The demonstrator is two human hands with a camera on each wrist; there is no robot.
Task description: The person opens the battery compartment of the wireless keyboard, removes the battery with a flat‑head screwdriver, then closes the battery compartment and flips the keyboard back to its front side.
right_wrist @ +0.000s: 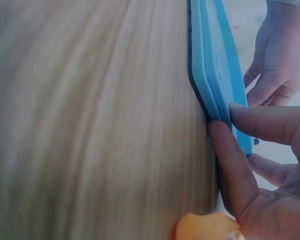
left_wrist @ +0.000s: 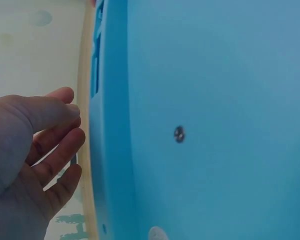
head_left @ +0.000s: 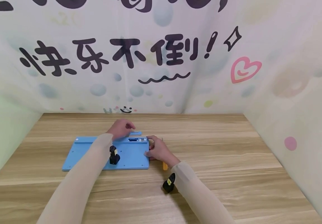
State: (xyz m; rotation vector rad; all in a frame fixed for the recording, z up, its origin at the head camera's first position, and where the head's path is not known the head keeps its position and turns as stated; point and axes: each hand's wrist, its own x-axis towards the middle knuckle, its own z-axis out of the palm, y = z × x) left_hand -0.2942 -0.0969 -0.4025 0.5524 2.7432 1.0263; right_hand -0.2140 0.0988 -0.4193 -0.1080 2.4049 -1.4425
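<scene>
A light-blue keyboard (head_left: 133, 157) lies underside up on the table, its screws and feet showing. The battery slot (head_left: 133, 140) in its raised far bar is uncovered. Just beyond that bar lies a narrow blue cover strip (head_left: 135, 133). My left hand (head_left: 121, 128) hovers over the far edge beside the strip, fingers loosely bent and nothing visible between them; the left wrist view shows the same hand (left_wrist: 35, 145) next to the bar. At the keyboard's right end, my right hand (head_left: 159, 151) grips the side, thumb (right_wrist: 265, 122) on the upper face and fingers along the edge.
An orange-handled tool (head_left: 165, 165) lies under my right wrist, partly hidden. Black wrist cameras, one on the left (head_left: 114, 155) and one on the right (head_left: 169, 183), sit by the sleeves. A printed cloth (head_left: 116, 90) hangs behind the wooden table (head_left: 219, 174).
</scene>
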